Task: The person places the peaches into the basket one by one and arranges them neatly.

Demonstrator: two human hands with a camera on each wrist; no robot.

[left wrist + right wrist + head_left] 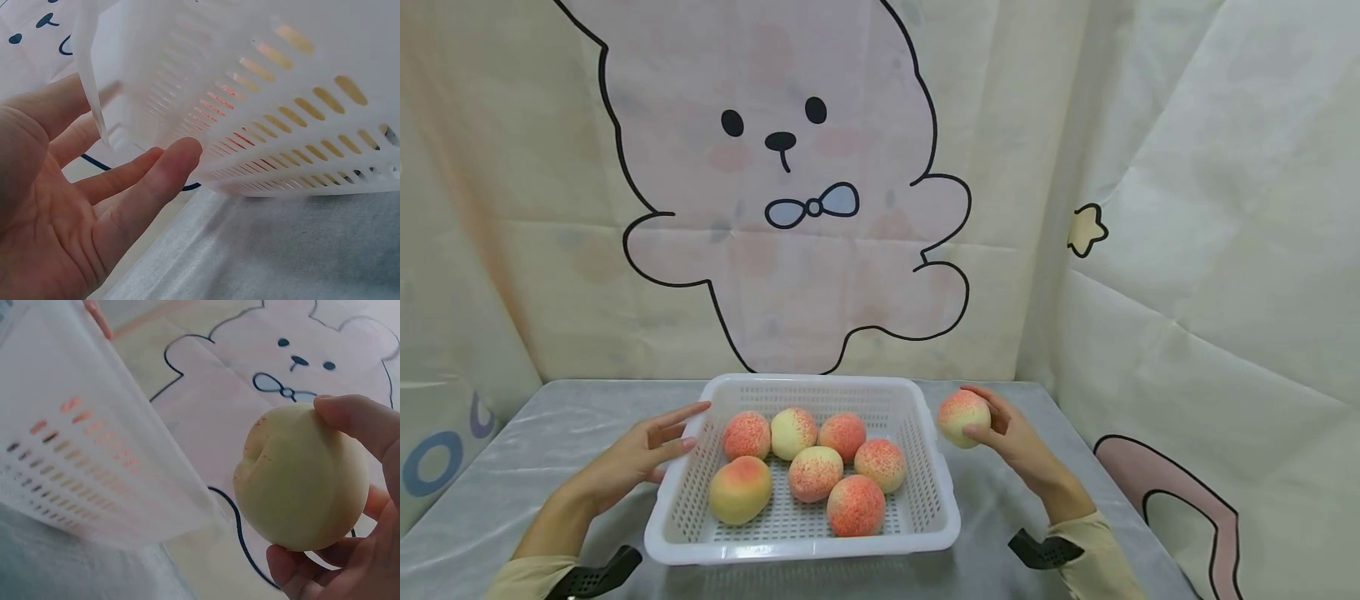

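Observation:
A white plastic basket point(805, 550) with slotted walls stands on the table, with several red-speckled peaches point(815, 473) inside. At its front left lies a smoother yellow fruit point(741, 490) with an orange-red blush. My left hand point(640, 454) is at the basket's left side, its extended fingers at the rim and outer wall; in the left wrist view, one fingertip point(184, 153) overlaps the slotted side. Beyond the right rim, my right hand point(1003, 429) holds a peach point(961, 417) between thumb and fingers. That peach point(300, 481) shows a pale yellow-green side in the right wrist view.
A grey cloth point(1000, 508) covers the table under the basket. Behind it hangs a curtain point(820, 283) printed with a cartoon bear, and more printed curtain point(1210, 250) hangs along the right side. Dark bands point(1047, 550) are worn at both wrists.

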